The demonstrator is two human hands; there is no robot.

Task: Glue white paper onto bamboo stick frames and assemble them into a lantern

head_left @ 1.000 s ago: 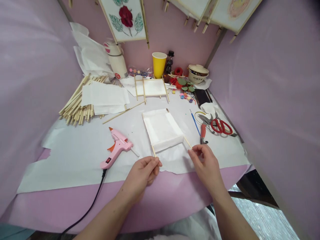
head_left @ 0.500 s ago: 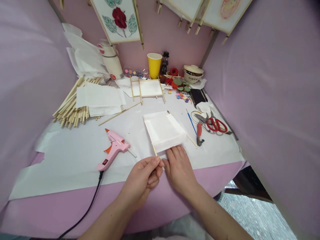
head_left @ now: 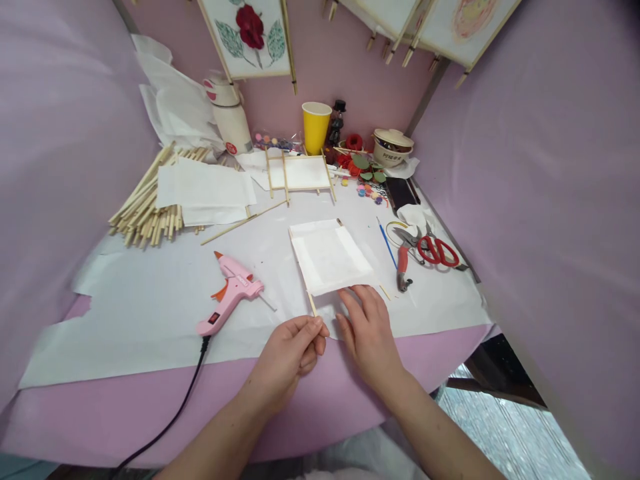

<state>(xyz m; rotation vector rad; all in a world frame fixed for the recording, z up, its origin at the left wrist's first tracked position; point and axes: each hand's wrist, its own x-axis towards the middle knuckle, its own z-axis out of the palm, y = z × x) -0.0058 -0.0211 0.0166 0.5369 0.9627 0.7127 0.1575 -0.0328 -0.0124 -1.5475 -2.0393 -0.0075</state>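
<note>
At lower center, the left hand (head_left: 287,353) pinches a thin bamboo stick (head_left: 311,301) between thumb and fingers. The stick projects from the lower left corner of a white paper-covered frame (head_left: 330,257), which lies flat near the center of the table. The right hand (head_left: 370,337) is open, its spread fingertips at the paper's lower edge. A pink glue gun (head_left: 233,293) lies left of the frame; red-handled scissors (head_left: 437,252) lie to the right.

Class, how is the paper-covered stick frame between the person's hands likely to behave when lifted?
The frame should feel light, being thin sticks and paper. The paper looks floppy and may crease near the right hand. The stick by the left hand looks slender, so it could snap if forced.
</note>
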